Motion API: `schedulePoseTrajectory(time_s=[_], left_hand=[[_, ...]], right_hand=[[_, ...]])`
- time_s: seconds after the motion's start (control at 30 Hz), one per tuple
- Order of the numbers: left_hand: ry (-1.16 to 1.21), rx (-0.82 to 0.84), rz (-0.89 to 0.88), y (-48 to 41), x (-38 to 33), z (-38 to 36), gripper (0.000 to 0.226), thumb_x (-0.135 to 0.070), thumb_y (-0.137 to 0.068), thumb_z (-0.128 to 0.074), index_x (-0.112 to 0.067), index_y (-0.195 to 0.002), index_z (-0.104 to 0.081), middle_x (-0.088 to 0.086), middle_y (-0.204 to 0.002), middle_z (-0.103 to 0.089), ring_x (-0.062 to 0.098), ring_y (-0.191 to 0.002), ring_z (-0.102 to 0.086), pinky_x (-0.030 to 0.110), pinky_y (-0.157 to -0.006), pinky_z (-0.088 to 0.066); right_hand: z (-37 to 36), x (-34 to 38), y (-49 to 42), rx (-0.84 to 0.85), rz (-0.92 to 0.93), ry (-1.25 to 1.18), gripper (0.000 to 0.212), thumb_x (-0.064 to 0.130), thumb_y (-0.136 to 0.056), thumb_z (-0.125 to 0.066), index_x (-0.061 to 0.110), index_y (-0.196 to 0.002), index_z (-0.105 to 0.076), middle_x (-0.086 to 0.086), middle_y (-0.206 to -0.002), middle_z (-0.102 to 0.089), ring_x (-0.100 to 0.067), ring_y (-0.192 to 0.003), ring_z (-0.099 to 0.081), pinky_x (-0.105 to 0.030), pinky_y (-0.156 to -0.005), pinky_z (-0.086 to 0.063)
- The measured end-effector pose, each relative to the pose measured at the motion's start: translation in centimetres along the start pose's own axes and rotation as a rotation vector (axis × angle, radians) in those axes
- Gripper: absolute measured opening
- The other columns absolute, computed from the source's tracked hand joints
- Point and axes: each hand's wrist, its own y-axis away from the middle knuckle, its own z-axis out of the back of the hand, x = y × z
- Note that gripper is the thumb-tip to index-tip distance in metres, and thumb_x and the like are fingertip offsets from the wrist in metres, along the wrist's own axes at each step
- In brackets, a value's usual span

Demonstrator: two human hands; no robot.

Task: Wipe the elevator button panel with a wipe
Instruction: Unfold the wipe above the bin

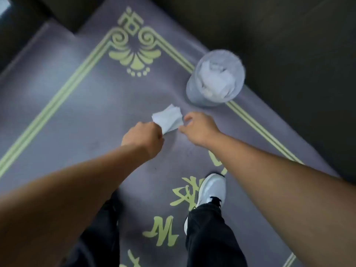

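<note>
purple-grey mat (92, 105) with pale green border lines, scrollwork and characters. white wipe (168, 118), clear bin (215, 79) of white stuff, white shoe (212, 187), black trousers (210, 234).

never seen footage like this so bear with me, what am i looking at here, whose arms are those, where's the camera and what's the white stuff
There is no machine here. A person wears one wide-angle camera on the head, so you look down along their two bare arms at the floor.

The left hand is closed on a white wipe. The right hand reaches toward the wipe's other edge with its fingers loosely curled; whether they touch it is too blurred to tell.

Below is a purple floor mat with a pale green border and ornament. On it, by the dark wall, stands a clear round container holding crumpled white material. One pale shoe and dark trousers show at the bottom. No elevator button panel is in view.
</note>
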Motion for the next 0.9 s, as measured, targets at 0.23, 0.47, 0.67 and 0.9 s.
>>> schedulePoseTrajectory(time_s=[0.23, 0.47, 0.67, 0.9], left_hand=[[0.178, -0.196, -0.014, -11.2, 2.1, -9.2, 0.041, -0.020, -0.098, -0.056, -0.010, -0.138, -0.053, 0.015, -0.138, -0.054, 0.041, -0.120, -0.057, 0.051, -0.097, -0.049], [0.192, -0.278, 0.014, -14.5, 3.3, -10.1, 0.022, -0.020, -0.095, -0.059, -0.010, -0.115, -0.057, 0.013, -0.118, -0.057, 0.040, -0.100, -0.059, 0.047, -0.079, -0.051], [0.377, -0.215, 0.011, -11.4, 4.5, -7.8, 0.058, -0.028, -0.084, -0.074, -0.012, -0.134, -0.050, 0.011, -0.133, -0.051, 0.031, -0.120, -0.052, 0.039, -0.098, -0.047], [0.903, 0.188, 0.153, -0.8, 2.2, 2.6, 0.081, -0.046, -0.073, -0.083, -0.020, -0.143, -0.053, -0.003, -0.128, -0.063, 0.016, -0.116, -0.060, 0.028, -0.088, -0.042]], right_hand=[[-11.4, -4.8, -10.6, -0.274, -0.211, -0.454, 0.016, 0.021, -0.089, -0.069, 0.011, -0.100, -0.073, -0.016, -0.104, -0.075, -0.039, -0.094, -0.072, -0.047, -0.082, -0.061], [-13.4, -4.7, -13.5, -0.405, -0.253, -0.443, 0.015, 0.025, -0.088, -0.070, 0.019, -0.076, -0.063, -0.009, -0.092, -0.075, -0.032, -0.088, -0.069, -0.034, -0.077, -0.057], [-11.2, -3.9, -9.8, -0.293, -0.223, -0.713, 0.027, 0.016, -0.087, -0.070, 0.020, -0.062, -0.058, -0.001, -0.072, -0.065, -0.024, -0.072, -0.060, -0.041, -0.079, -0.058], [-1.1, 0.8, 1.8, 0.132, -0.056, -1.113, 0.013, -0.005, -0.095, -0.057, 0.003, -0.086, -0.057, -0.027, -0.100, -0.065, -0.036, -0.097, -0.065, -0.047, -0.101, -0.052]])
